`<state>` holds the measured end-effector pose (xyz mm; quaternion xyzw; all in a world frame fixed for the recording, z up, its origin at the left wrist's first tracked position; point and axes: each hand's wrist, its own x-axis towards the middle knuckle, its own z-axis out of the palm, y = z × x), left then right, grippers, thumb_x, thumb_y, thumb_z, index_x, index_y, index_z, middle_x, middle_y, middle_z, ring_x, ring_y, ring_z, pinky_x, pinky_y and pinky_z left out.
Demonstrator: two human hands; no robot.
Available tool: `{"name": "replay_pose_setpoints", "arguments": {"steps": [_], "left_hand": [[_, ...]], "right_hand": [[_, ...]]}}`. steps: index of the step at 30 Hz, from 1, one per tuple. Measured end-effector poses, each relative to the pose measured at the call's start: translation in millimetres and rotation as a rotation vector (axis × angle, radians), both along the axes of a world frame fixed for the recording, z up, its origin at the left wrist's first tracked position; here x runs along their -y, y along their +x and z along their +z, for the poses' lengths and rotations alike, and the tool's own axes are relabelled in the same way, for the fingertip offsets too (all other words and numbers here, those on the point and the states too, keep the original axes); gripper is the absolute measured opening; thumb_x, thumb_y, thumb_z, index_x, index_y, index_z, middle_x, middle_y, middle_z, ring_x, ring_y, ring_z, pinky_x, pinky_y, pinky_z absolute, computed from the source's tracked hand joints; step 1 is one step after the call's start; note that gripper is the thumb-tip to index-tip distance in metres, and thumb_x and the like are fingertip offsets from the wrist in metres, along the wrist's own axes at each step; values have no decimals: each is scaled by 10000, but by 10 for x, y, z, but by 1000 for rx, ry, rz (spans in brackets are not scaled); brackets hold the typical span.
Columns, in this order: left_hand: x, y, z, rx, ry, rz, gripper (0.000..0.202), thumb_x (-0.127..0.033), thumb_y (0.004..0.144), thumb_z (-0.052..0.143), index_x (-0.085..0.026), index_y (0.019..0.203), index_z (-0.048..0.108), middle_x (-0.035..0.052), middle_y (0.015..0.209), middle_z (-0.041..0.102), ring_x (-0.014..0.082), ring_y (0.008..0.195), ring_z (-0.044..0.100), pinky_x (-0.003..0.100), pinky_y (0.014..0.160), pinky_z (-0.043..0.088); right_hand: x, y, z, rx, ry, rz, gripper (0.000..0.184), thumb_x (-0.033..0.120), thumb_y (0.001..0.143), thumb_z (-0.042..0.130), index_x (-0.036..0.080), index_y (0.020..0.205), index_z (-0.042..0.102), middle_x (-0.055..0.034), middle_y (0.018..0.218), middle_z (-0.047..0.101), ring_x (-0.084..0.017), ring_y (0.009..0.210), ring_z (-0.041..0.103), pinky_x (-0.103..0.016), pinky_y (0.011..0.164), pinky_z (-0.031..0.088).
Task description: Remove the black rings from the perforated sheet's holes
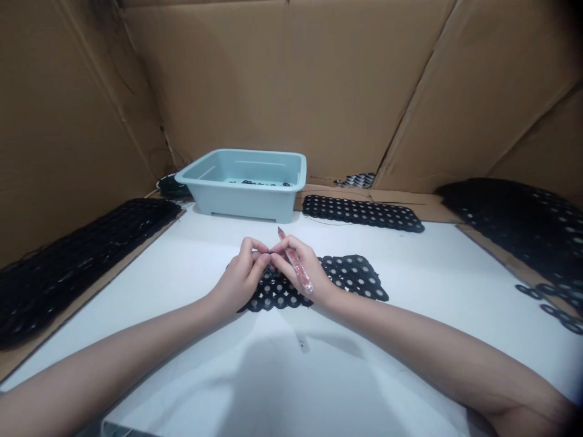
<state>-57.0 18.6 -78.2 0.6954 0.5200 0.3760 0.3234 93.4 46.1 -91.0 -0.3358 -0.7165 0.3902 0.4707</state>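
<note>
Walked past this bench setup and had a look. The person's left hand [241, 276] and right hand [300, 267] were brought together in the middle of the table, fingertips meeting. The left hand was curled up, thumb and fingers pinching a small dark bit [269, 252], too tiny to make out properly. The right hand had its fingers closed around a red-and-clear pen-shaped tool [296, 267], tip sticking up past the knuckles, and its fingertips were right up against that same dark bit.

Just under both hands lay a black perforated sheet [350, 273], all rings with pale centers, and the wrists were partly over it. It sat on a white tabletop [182, 285].

Further back was a pale blue plastic tub [241, 206] with a few black rings [259, 182] in the bottom. Just right of the tub lay a black perforated strip [362, 213]. A long dark stack of similar sheets [86, 261] sat on a cardboard ledge off to the left, and another big stack [523, 224] sat on the right, with a few loose black pieces [558, 309] beside it. Cardboard walls [282, 79] closed in the whole thing on three sides, like a homemade booth.
</note>
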Motion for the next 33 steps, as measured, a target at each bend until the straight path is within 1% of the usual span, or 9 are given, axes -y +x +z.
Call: {"name": "replay_pose_setpoints", "arguments": {"steps": [2, 5, 8, 10, 12, 15, 19, 25, 33], "left_hand": [[-21, -6, -30, 44, -1, -41, 151, -362, 882, 342, -225, 933, 381, -5, 819, 568, 148, 775, 551, 282, 701, 390], [-44, -10, -44, 58, 11, -46, 175, -360, 890, 322, -233, 977, 405, -29, 723, 524, 128, 687, 517, 263, 651, 383], [-53, -21, -20, 81, 76, 87, 168, -366, 873, 368, -215, 920, 424, -41, 656, 479, 117, 607, 474, 253, 608, 373], [-46, -30, 9, 62, 128, 181, 177, -375, 847, 425, -199, 829, 431, -29, 684, 500, 121, 629, 488, 255, 614, 379], [-30, -35, 40, 1, 165, 215, 195, -380, 830, 459, -193, 777, 442, -18, 707, 528, 128, 657, 509, 258, 623, 388], [-1, -35, 68, -96, 227, 191, 173, -353, 832, 467, -193, 766, 463, -19, 706, 560, 126, 645, 529, 252, 607, 402], [5, -53, 47, -253, 401, 167, 113, -270, 834, 479, -190, 754, 483, -21, 690, 566, 104, 604, 519, 229, 582, 411], [-48, -102, -15, -396, 735, 1, 83, -148, 847, 449, -174, 883, 520, 30, 825, 548, 108, 781, 546, 212, 684, 448], [-35, -112, -45, -422, 738, -68, 192, -144, 856, 421, -198, 1014, 514, 32, 860, 609, 132, 808, 569, 260, 721, 464]], "right_hand": [[-4, 5, 9, -16, -11, 17, 104, 269, 783, 531, 173, 790, 492, 1, 696, 548, -120, 650, 557, -282, 697, 451], [-22, 4, 28, -56, -38, -10, 108, 263, 766, 551, 173, 777, 493, -7, 721, 552, -121, 645, 567, -272, 655, 459], [-31, -4, 53, -133, -157, -20, 138, 269, 751, 571, 172, 783, 478, 3, 696, 563, -116, 605, 589, -268, 630, 471], [-26, -8, 67, -164, -234, 5, 157, 271, 744, 587, 171, 777, 470, 11, 661, 573, -118, 607, 607, -265, 634, 481], [-16, -10, 72, -166, -285, 53, 165, 274, 741, 598, 168, 770, 474, 12, 634, 584, -122, 621, 621, -265, 642, 492], [8, -13, 71, -162, -361, 110, 184, 297, 731, 615, 163, 763, 493, 10, 617, 596, -130, 626, 634, -263, 626, 512], [67, -22, 102, -176, -478, 163, 198, 322, 718, 630, 157, 758, 528, -2, 644, 612, -138, 649, 647, -261, 630, 529], [165, -37, 184, -228, -607, 199, 180, 291, 742, 615, 141, 811, 544, -34, 694, 646, -132, 680, 651, -256, 681, 526], [73, -27, 131, -337, -640, 173, 174, 283, 746, 613, 139, 819, 550, -31, 713, 645, -116, 682, 645, -266, 750, 516]]}}
